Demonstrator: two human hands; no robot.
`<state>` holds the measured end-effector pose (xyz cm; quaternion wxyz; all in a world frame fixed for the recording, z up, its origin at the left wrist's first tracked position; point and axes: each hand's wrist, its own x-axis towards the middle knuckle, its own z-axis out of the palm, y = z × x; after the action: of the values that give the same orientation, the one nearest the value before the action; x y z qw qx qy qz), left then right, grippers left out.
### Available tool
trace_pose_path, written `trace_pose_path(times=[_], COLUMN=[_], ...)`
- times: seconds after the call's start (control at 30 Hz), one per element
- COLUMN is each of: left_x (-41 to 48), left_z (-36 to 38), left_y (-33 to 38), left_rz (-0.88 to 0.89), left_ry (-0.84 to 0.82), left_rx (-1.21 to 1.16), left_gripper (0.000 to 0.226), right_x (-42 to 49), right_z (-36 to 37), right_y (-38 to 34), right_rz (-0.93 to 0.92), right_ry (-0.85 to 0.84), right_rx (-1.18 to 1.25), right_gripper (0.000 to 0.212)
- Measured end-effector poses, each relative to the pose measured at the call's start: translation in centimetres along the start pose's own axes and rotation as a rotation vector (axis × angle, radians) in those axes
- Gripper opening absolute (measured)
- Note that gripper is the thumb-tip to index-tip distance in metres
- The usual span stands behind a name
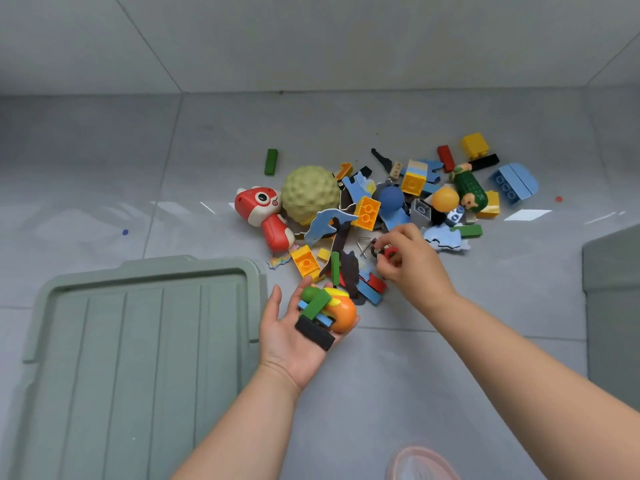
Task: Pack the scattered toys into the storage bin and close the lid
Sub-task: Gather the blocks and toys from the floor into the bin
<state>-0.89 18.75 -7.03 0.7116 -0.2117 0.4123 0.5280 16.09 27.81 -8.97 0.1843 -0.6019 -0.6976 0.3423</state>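
Toys [367, 213] are seen from the head camera, heaped on the grey floor. The left hand [294, 337] is held palm-up with relaxed fingers as a tray, probably so that a green block [317, 303], a black block [315, 332] and an orange toy [343, 313] can go over in one trip. A small red piece [392, 252] is pinched by the right hand [412, 258]. The lid [138, 341] lies set aside at the left. What is taken for the storage bin [613, 265] shows at the right edge.

Your arms are bare (wrist to frame edge): left forearm [242, 420] at lower centre, right forearm [519, 358] at lower right. Your left grip [298, 327] and right grip [412, 261] are likewise bare, front and back.
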Motion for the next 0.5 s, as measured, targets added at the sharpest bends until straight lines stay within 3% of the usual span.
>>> trace_pose_path(times=[0.17, 0.27, 0.37, 0.5], left_x=[0.5, 0.1, -0.3, -0.7], left_z=[-0.1, -0.6, -1.1, -1.7], left_y=[-0.4, -0.4, -0.1, 0.3], left_rz=[0.019, 0.015, 0.005, 0.002], left_ry=[-0.011, -0.009, 0.005, 0.025], left_rx=[0.006, 0.004, 0.016, 0.038], left_gripper=[0.048, 0.05, 0.051, 0.053], right_x=[-0.5, -0.8, -1.4, -2.5], right_z=[0.0, 1.0, 1.8, 2.1], right_y=[-0.1, -0.6, -0.4, -0.4], right_rz=[0.03, 0.068, 0.146, 0.15], right_ry=[-0.23, -0.32, -0.296, -0.295], right_rx=[-0.335, -0.531, -0.558, -0.503], right_gripper=[0.073, 0.076, 0.08, 0.057])
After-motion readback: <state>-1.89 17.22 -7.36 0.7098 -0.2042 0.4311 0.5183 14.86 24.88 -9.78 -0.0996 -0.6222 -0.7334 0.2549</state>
